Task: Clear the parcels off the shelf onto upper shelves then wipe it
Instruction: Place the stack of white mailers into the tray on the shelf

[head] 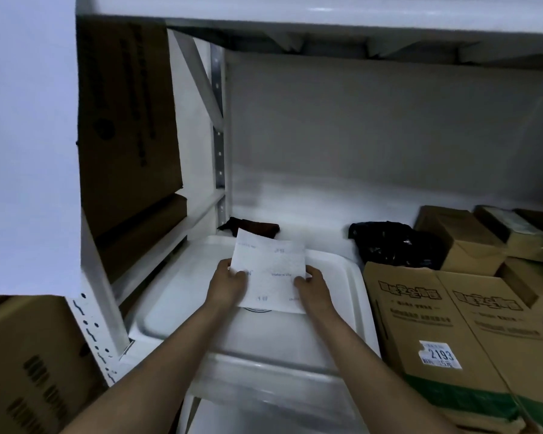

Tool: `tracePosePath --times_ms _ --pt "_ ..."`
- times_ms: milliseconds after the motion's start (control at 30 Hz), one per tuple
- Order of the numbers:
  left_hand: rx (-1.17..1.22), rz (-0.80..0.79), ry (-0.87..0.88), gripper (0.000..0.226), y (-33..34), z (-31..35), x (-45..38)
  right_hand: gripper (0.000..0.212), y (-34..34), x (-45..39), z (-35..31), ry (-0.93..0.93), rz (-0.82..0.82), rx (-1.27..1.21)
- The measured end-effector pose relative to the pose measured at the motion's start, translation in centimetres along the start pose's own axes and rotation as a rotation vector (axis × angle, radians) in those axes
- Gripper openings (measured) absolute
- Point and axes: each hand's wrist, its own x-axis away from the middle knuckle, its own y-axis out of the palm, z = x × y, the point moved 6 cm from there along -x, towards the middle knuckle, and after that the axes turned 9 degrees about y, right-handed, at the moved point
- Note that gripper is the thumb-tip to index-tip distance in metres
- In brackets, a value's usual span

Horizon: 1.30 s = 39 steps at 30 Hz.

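Fingers: the left hand (229,278) and right hand (311,281) each pinch a side edge of a white parcel (271,270), thumbs on top; the fingers beneath it are hidden.
Parcel: a flat white packet, tilted up at its far end, held above a white plastic bin lid (336,277); its faint print is too blurred to read.
Arms: both bare forearms reach forward from the bottom edge, roughly parallel.
Shelf: the white shelf (311,205) carries the bin; a dark cloth (257,228) lies partly hidden behind the parcel.
Right side: a black bag (386,242) and cardboard boxes (452,324), cut off by the frame edge.
Left side: brown cartons (126,120) beyond the upright, in shadow.
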Motion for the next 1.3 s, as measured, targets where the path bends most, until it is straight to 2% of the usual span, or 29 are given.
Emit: tracePosePath --times_ms 67,167,267,533,600,733,833,933,1067,1133,1167,1233,1300 --pt "-0.057 -0.003 0.013 0.046 0.1 -0.1 -0.9 0.041 0.3 -0.7 0.0 -0.009 0.009 0.049" --pt "-0.131 -0.007 0.041 0.031 0.2 -0.2 -2.2 0.041 0.8 -1.8 -0.2 -0.003 0.03 0.123" --pt "-0.189 0.051 0.021 0.046 -0.3 -1.3 -3.8 0.05 1.1 -2.7 -0.5 0.004 0.036 0.201" --pt "-0.291 -0.042 0.051 0.046 0.4 -2.8 -7.8 0.047 0.2 -4.8 -0.8 0.006 0.165 0.414" --pt "-0.328 -0.056 0.063 0.046 0.4 -3.0 -8.2 0.045 -0.1 -5.0 -0.8 0.014 0.194 0.444" --pt "-0.653 -0.035 0.066 0.045 0.0 -2.8 -8.8 0.04 0.0 -5.5 -0.6 0.048 0.194 0.477" --pt "-0.693 -0.027 0.049 0.037 0.0 -2.5 -9.0 0.025 0.0 -5.8 -0.8 0.043 0.152 0.387" --pt "-0.471 0.007 0.087 0.015 -0.3 -2.1 -9.3 0.011 0.0 -5.3 -1.5 -0.009 0.087 0.134" --pt "-0.04 -0.028 0.083 0.009 -0.8 -1.8 -8.9 0.013 0.0 -4.3 -2.7 -0.043 -0.044 -0.133" --pt "0.135 -0.071 0.08 0.01 -1.3 -1.5 -8.1 0.005 -0.1 -3.3 -3.5 -0.007 -0.114 -0.25" --pt "0.253 -0.086 0.062 0.011 -1.5 -1.5 -7.7 0.007 -0.2 -2.9 -3.7 0.015 -0.117 -0.321" --pt "0.48 -0.086 -0.037 0.014 -2.1 -1.9 -6.9 0.027 -1.1 -2.2 -3.9 0.032 -0.027 -0.474" --pt "0.554 -0.089 -0.092 0.023 -2.5 -2.5 -6.1 0.04 -2.0 -1.5 -3.9 0.006 0.09 -0.539"
